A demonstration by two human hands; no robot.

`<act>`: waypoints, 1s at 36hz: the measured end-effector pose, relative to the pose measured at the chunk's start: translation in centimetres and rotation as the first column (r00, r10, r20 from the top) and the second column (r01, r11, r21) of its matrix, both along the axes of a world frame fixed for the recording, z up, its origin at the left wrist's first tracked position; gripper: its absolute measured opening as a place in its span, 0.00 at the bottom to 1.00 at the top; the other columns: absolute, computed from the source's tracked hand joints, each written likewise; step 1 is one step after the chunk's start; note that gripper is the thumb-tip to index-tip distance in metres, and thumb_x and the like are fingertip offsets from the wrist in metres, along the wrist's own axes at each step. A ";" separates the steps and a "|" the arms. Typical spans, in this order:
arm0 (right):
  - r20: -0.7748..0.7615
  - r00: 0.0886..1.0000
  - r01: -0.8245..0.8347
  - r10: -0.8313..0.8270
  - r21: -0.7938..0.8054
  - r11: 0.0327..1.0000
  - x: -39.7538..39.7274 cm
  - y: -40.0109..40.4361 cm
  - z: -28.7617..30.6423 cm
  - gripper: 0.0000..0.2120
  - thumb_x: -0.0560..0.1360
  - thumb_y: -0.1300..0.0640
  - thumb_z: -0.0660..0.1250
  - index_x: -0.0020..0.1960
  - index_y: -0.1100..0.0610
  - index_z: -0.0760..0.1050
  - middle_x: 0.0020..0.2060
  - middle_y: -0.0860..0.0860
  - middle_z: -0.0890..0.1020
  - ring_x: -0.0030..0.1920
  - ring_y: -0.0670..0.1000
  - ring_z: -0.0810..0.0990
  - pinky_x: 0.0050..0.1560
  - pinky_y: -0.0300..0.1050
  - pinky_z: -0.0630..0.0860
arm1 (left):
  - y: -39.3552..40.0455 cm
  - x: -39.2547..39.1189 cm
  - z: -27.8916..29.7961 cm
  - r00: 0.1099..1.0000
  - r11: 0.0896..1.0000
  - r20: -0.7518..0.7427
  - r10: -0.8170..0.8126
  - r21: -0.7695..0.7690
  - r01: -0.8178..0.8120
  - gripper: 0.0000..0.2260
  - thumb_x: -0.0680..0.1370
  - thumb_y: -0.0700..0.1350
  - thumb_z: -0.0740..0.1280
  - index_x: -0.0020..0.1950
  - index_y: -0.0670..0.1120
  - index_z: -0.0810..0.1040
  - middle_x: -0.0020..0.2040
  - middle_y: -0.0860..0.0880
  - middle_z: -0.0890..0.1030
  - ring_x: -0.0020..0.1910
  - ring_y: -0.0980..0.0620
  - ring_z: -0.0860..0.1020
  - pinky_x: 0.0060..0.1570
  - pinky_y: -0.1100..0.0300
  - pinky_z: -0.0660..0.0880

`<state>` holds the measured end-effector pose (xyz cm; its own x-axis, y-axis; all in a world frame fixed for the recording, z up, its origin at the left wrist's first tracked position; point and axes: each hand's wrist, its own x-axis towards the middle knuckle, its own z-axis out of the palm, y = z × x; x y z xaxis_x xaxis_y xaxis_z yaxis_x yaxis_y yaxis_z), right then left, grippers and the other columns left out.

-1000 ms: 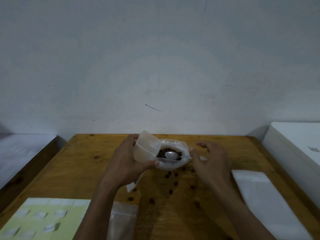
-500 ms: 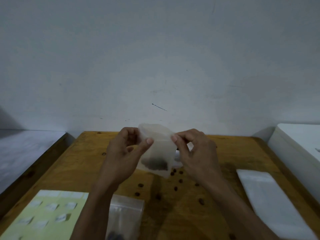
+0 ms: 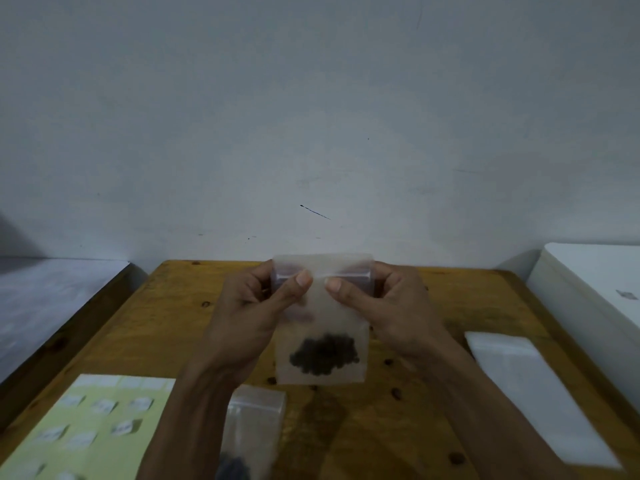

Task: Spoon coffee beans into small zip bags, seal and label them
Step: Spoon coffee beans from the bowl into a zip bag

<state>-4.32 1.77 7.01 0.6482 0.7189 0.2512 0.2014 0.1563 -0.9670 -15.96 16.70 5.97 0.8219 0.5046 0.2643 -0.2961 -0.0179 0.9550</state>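
Zip bag (image 3: 322, 327) now raised upright at frame centre, beans (image 3: 325, 354) settled; left hand (image 3: 256, 306) and right hand (image 3: 384, 303) pinch its zip strip, sealing begun

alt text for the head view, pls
Both hands, left and right, hold a small zip bag upright over a wooden table, pinching its top strip; dark beans sit at its bottom. A label sheet and second bag lie near left, loose beans scattered around.
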 end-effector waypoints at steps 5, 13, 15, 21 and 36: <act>-0.054 0.998 -0.032 0.033 0.019 0.999 -0.3 -0.2 0.4 0.08 0.69 0.55 0.74 0.47 0.57 0.84 0.43 0.51 0.87 0.45 0.50 0.86 0.42 0.44 0.83 | -0.8 -0.1 0.3 1.000 0.999 0.002 0.013 0.050 -0.013 0.10 0.73 0.46 0.71 0.47 0.39 0.84 0.44 0.38 0.83 0.42 0.47 0.82 0.40 0.55 0.81; -0.035 0.999 -0.011 0.013 0.042 0.999 -0.3 -0.5 0.4 0.03 0.73 0.61 0.73 0.46 0.60 0.84 0.41 0.52 0.87 0.42 0.51 0.86 0.39 0.42 0.80 | -2.3 0.3 0.3 0.994 0.984 0.017 0.111 0.136 -0.112 0.09 0.75 0.44 0.69 0.46 0.38 0.82 0.41 0.41 0.84 0.40 0.46 0.83 0.36 0.53 0.81; -0.016 1.000 0.001 0.000 0.038 0.999 -0.3 -0.6 0.3 0.03 0.74 0.60 0.72 0.46 0.58 0.83 0.41 0.51 0.87 0.43 0.50 0.86 0.39 0.40 0.80 | -2.7 0.5 0.2 0.987 0.974 0.021 0.157 0.165 -0.158 0.10 0.74 0.46 0.70 0.46 0.40 0.82 0.41 0.41 0.84 0.41 0.44 0.83 0.38 0.48 0.81; -0.073 0.997 0.009 -0.008 0.015 1.000 0.2 -1.4 0.3 0.09 0.71 0.54 0.73 0.46 0.59 0.84 0.43 0.55 0.87 0.45 0.52 0.85 0.41 0.45 0.82 | -2.8 0.3 0.6 0.984 0.973 0.005 0.177 0.152 -0.176 0.10 0.72 0.47 0.70 0.47 0.41 0.82 0.43 0.42 0.85 0.42 0.45 0.84 0.39 0.48 0.82; -0.171 0.985 0.011 -0.020 -0.058 0.998 -1.0 -4.0 -0.1 0.10 0.69 0.54 0.74 0.45 0.61 0.84 0.39 0.54 0.87 0.37 0.49 0.84 0.31 0.42 0.79 | -2.6 -2.2 0.1 0.986 0.989 -0.085 0.146 0.020 -0.145 0.09 0.70 0.46 0.72 0.33 0.43 0.81 0.34 0.45 0.79 0.36 0.48 0.77 0.31 0.54 0.78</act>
<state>-5.35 -2.21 6.90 0.6894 0.7183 0.0942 0.0334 0.0984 -0.9946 -18.21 14.11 6.06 0.7600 0.6172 0.2038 -0.2062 -0.0684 0.9761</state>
